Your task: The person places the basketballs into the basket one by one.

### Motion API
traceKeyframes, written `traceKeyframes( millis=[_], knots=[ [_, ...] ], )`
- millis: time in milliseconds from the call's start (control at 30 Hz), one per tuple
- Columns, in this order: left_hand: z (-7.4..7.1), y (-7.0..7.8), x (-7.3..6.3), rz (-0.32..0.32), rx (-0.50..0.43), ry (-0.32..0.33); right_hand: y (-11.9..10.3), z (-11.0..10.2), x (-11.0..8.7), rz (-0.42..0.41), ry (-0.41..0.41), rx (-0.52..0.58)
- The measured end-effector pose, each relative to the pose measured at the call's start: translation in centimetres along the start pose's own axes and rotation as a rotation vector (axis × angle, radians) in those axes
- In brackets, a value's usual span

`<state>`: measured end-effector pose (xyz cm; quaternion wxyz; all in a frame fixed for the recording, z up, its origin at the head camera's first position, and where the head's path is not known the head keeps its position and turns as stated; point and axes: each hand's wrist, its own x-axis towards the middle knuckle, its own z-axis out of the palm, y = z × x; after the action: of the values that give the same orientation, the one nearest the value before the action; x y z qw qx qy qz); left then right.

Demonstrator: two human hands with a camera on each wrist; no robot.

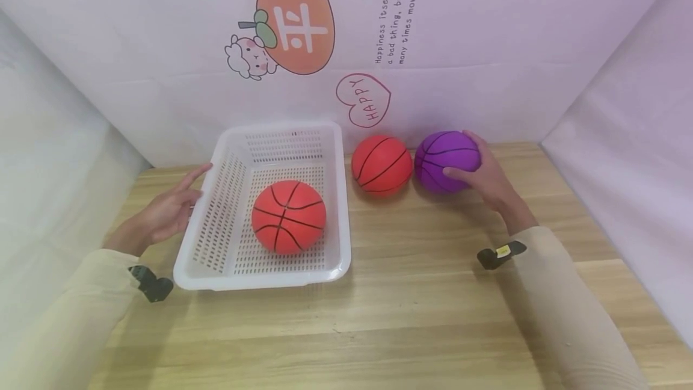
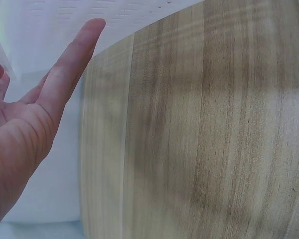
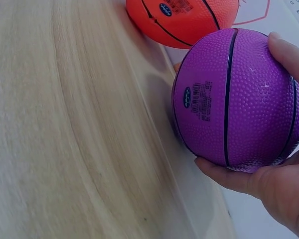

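Observation:
A purple toy basketball is at the back right of the table, and my right hand grips it from its right side. In the right wrist view the thumb and fingers spread round the purple ball. My left hand is at the left side of a white plastic basket, fingertips touching or very near its rim. The left wrist view shows that hand with extended digits. One red basketball lies in the basket. A second red basketball sits between basket and purple ball.
The wooden table extends toward the front. Behind it stands a white printed backdrop with a cartoon fruit and a heart, and pale sheets enclose both sides. A dark wrist camera sits on the right sleeve.

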<state>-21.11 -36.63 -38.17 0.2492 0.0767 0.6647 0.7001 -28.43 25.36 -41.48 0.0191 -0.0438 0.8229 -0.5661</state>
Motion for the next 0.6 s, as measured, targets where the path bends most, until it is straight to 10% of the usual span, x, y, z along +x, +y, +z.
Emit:
traceKeyframes(
  millis=[600],
  knots=[
    [0.3,0.3,-0.2,-0.01,0.015,0.004,-1.1,-1.5,-1.1,0.009,-0.006,-0.009]
  ],
)
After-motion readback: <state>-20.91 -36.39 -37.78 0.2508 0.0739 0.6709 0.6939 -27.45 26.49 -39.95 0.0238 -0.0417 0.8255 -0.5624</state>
